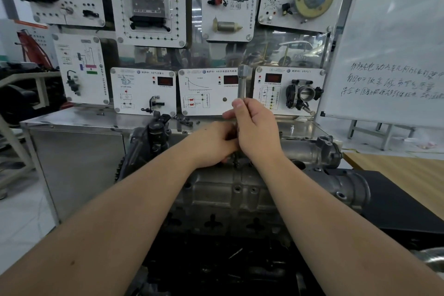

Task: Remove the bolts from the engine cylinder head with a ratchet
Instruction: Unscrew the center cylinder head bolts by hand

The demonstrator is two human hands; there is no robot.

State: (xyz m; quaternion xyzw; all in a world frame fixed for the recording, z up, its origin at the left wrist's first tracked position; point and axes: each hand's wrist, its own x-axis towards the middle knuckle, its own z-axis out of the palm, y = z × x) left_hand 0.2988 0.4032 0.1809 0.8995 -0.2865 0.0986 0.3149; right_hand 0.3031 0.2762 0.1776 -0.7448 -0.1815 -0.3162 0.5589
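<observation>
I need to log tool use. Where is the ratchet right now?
In the head view, the ratchet stands upright at centre, gripped by the right hand above the cylinder head, left hand alongside.

Both bare forearms extended forward, converging at centre. Right hand (255,128) raised upright, fingers (237,104) curled, thumb on top. Left hand (212,143) lower, knuckles up, fingers curled, touching right hand.
</observation>
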